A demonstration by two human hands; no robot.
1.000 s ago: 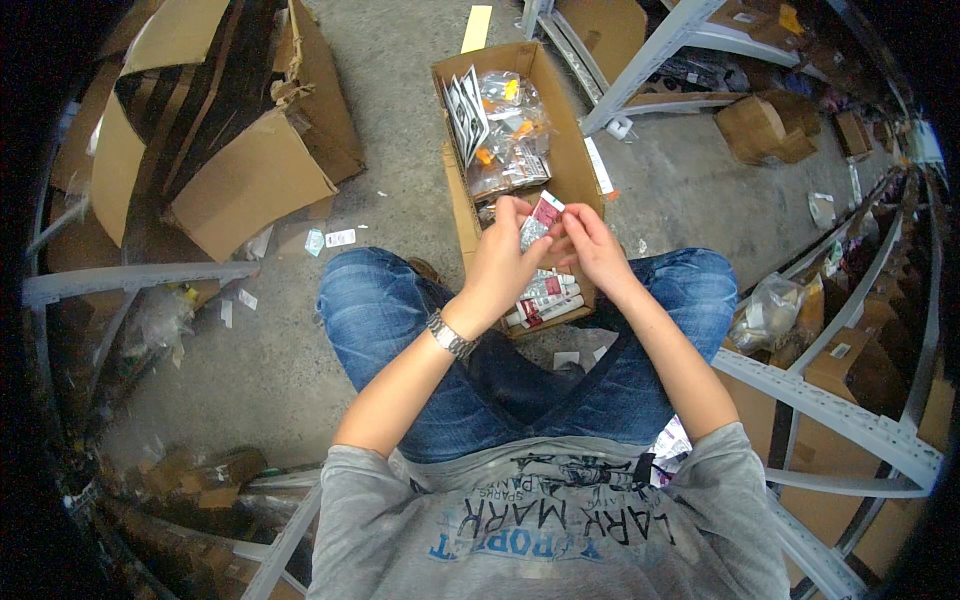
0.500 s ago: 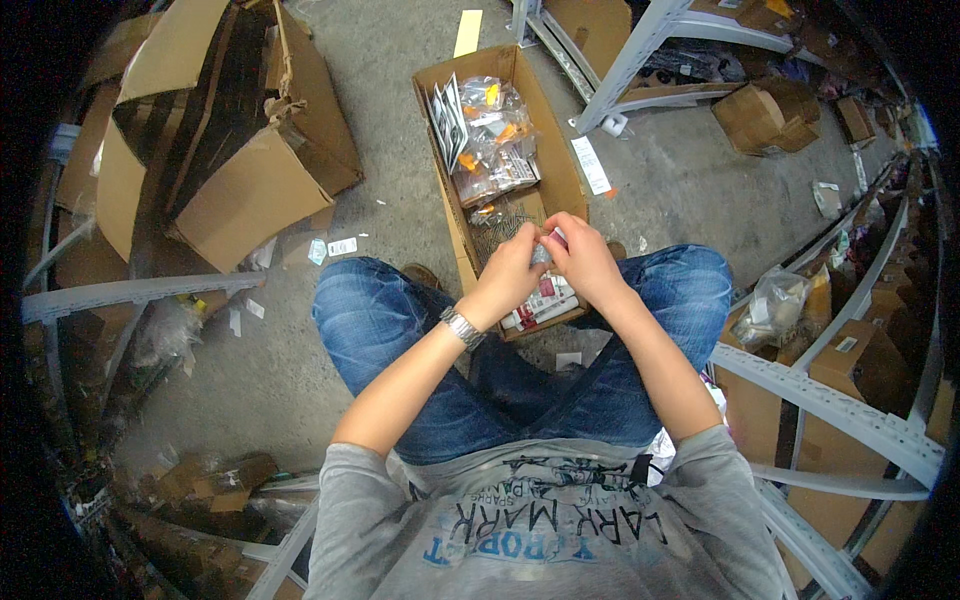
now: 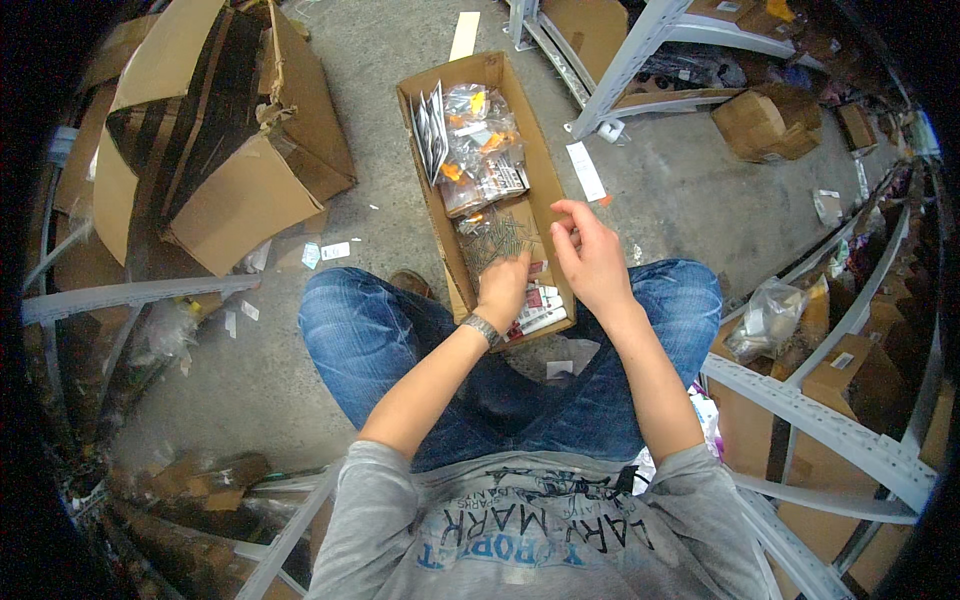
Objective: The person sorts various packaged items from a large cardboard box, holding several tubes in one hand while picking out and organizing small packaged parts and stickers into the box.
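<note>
A long open cardboard box (image 3: 560,200) stands on the floor between my knees. My left hand (image 3: 503,285) reaches down into its near half, fingers at a pile of thin metal pieces (image 3: 497,238), perhaps nails or screws; its fingertips are hidden. My right hand (image 3: 592,258) hovers over the box's right wall, fingers loosely bent, thumb apart, nothing visible in it. Clear plastic bags (image 3: 482,135) with orange bits lie in the far half, beside folded printed leaflets (image 3: 430,135). Small red-and-white packets (image 3: 540,308) sit at the near end, next to my left hand.
A big torn carton (image 3: 240,190) stands at the left. Grey metal shelving (image 3: 640,60) rises at the back right, and more shelf beams (image 3: 820,410) run along the right. Paper labels (image 3: 335,250) and a white slip (image 3: 586,172) lie on the concrete floor.
My hands were together over the box, holding something small. They have parted: the left has gone down into the box, the right has moved slightly right and no longer shows the small thing.
</note>
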